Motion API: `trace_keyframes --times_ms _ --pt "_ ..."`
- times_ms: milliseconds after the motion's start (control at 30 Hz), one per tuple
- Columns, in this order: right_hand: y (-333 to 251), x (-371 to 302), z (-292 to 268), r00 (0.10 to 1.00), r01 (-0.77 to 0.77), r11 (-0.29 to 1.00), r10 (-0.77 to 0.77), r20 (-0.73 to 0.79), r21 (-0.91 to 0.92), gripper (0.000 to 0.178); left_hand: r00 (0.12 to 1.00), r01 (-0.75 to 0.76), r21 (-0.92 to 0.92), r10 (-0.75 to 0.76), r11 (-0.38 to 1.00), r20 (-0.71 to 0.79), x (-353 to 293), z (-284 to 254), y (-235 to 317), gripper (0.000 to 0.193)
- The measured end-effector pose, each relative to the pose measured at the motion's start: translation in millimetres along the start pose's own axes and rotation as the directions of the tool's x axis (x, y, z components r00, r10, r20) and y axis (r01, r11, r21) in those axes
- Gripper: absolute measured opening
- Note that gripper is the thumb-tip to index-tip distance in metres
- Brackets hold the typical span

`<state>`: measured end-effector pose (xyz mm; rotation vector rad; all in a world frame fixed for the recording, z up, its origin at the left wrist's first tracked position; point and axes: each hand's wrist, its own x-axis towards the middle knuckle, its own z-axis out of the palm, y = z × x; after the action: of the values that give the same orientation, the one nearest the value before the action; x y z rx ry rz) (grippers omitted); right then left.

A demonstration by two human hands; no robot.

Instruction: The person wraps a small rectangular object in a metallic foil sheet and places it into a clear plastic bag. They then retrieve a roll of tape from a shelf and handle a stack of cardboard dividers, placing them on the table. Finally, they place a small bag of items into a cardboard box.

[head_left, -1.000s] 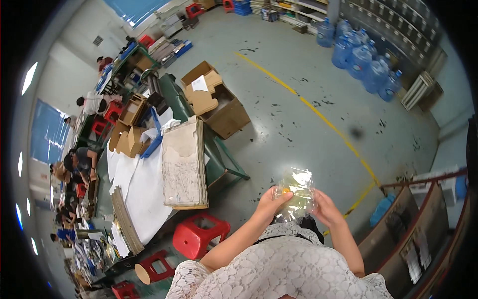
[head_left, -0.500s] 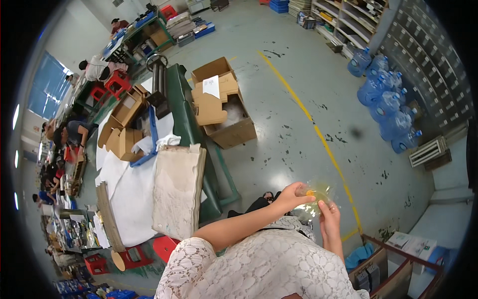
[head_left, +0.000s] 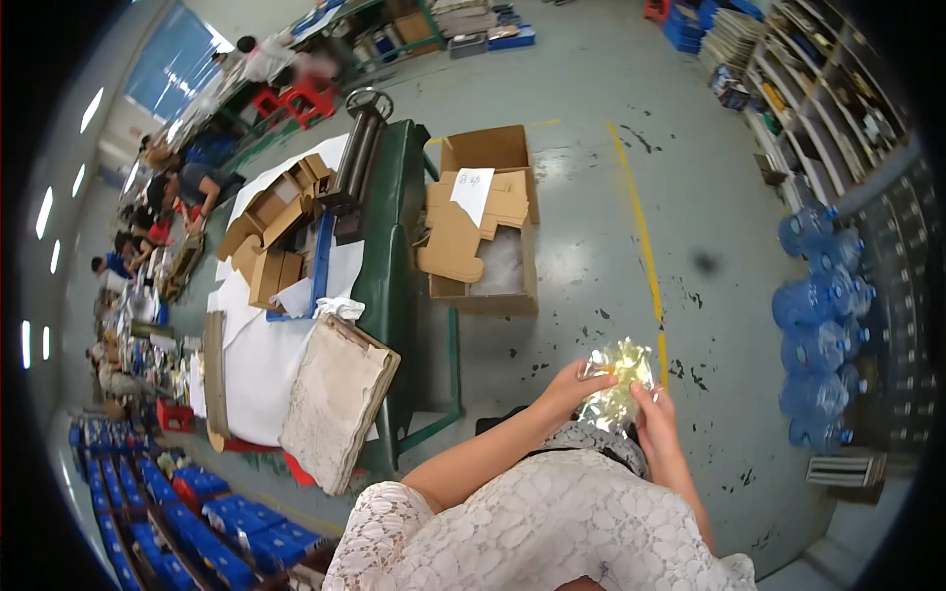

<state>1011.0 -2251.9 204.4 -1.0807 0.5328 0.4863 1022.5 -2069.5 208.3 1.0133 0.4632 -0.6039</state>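
A shiny clear plastic bag (head_left: 621, 394) with a yellowish tint is held in front of my body. Gripping its left side, my left hand (head_left: 570, 387) has its fingers closed on the film. A small orange spot shows by the left thumb; what it is I cannot tell. On the bag's right side my right hand (head_left: 654, 409) pinches the film between thumb and fingers. Glare hides whatever lies inside the bag.
Left of me stands a green-covered table (head_left: 394, 197) with a worn stack of boards (head_left: 335, 399), cardboard pieces (head_left: 276, 222) and a roller machine (head_left: 360, 158). An open carton (head_left: 507, 266) is beyond it. Blue water bottles (head_left: 818, 325) line the right; blue bins (head_left: 236, 522) are lower left.
My view has swung leftward, so the table, carton and bottles sit farther right in the picture. Both hands keep hold of the bag, whose film now looks more spread and catches more light.
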Motion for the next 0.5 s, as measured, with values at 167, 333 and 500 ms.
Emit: trace_keyframes --times_ms 167,333,500 --pt "-94 104 7 0.973 -0.013 0.985 0.053 0.226 -0.174 0.029 0.967 -0.215 -0.010 0.212 0.976 -0.143 55 15 44 0.054" --pt "-145 194 52 0.967 0.044 0.947 0.040 0.253 -0.317 0.016 0.878 -0.275 -0.138 0.190 0.951 -0.440 61 -49 65 0.049" --pt "-160 287 67 0.964 0.026 0.936 0.069 0.256 -0.352 0.009 0.669 0.021 0.033 0.010 0.999 -0.743 99 -193 38 0.039"
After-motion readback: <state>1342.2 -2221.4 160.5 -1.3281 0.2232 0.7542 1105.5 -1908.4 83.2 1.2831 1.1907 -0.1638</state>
